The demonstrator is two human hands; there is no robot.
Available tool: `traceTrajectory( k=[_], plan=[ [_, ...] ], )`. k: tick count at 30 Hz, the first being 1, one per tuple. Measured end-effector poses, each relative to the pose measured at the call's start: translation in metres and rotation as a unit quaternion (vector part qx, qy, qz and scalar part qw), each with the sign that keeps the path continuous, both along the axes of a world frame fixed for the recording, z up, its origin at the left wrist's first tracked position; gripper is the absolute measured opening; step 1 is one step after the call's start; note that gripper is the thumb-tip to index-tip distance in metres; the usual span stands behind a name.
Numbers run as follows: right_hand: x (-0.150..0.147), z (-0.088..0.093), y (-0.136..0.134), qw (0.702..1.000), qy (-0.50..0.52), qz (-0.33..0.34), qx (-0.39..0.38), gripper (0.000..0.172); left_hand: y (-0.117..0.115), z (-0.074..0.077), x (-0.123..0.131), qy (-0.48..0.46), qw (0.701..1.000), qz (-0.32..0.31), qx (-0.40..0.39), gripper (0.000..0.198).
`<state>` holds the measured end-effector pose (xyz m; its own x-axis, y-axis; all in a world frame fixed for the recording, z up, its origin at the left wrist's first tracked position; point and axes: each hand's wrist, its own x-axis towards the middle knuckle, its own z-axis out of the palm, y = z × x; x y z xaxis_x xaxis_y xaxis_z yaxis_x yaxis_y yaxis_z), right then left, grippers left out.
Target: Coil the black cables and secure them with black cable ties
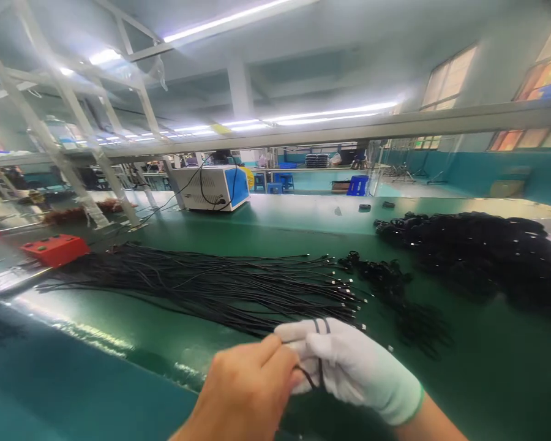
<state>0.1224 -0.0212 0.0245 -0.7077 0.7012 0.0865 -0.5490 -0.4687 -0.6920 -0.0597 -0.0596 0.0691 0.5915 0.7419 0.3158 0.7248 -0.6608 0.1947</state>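
Observation:
My left hand (252,383) is bare and closed, its fingers pinching a thin black cable (307,375). My right hand (349,358), in a white glove with a green cuff, is closed on the same cable, which passes in two dark turns over its fingers. Where the cable's ends are, I cannot see. Just beyond both hands a spread of long black cables (220,285) lies along the green table (174,349), with small pale metal plugs at the right end. A tangle of smaller black loops (386,278) lies right of those plugs.
At the right rises a large heap of coiled black cables (482,251). A red box (55,250) with buttons sits at the left, and a white and blue machine (213,187) stands at the back. Metal frame posts (80,128) rise at the left under a long overhead rail (321,131).

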Motion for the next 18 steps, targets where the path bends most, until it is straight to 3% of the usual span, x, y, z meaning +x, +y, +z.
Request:
traceTrajectory(
  k=[2,3,5,7,10,12,13,15,18],
  plan=[
    [-0.009,0.000,-0.007,0.996,0.037,0.083,0.006,0.035,0.015,0.032,0.003,-0.048,0.998,-0.010,-0.051,0.019],
    [-0.013,0.002,-0.010,0.993,0.054,0.104,0.002,0.035,0.023,0.041,0.004,-0.077,0.993,-0.011,-0.086,0.016],
    [-0.019,0.006,-0.012,0.987,0.076,0.136,-0.026,0.035,0.039,0.044,0.006,-0.143,0.974,-0.019,-0.175,0.010],
    [-0.022,0.009,-0.012,0.984,0.083,0.145,-0.054,0.036,0.051,0.030,0.006,-0.227,0.935,-0.029,-0.271,0.008],
    [-0.022,0.012,-0.014,0.991,0.070,0.104,-0.053,0.038,0.059,-0.006,0.006,-0.361,0.833,-0.030,-0.419,0.022],
    [-0.022,0.013,-0.016,0.994,0.066,0.078,-0.044,0.043,0.058,-0.026,0.007,-0.425,0.774,-0.011,-0.470,0.031],
    [-0.023,0.012,-0.017,0.994,0.068,0.076,-0.045,0.045,0.057,-0.032,0.008,-0.445,0.758,0.000,-0.477,0.033],
    [-0.025,0.013,-0.019,0.992,0.078,0.079,-0.053,0.046,0.055,-0.039,0.009,-0.454,0.757,0.018,-0.469,0.032],
    [-0.025,0.016,-0.018,0.991,0.091,0.074,-0.060,0.048,0.051,-0.046,0.010,-0.412,0.794,0.063,-0.442,0.027]
  ],
)
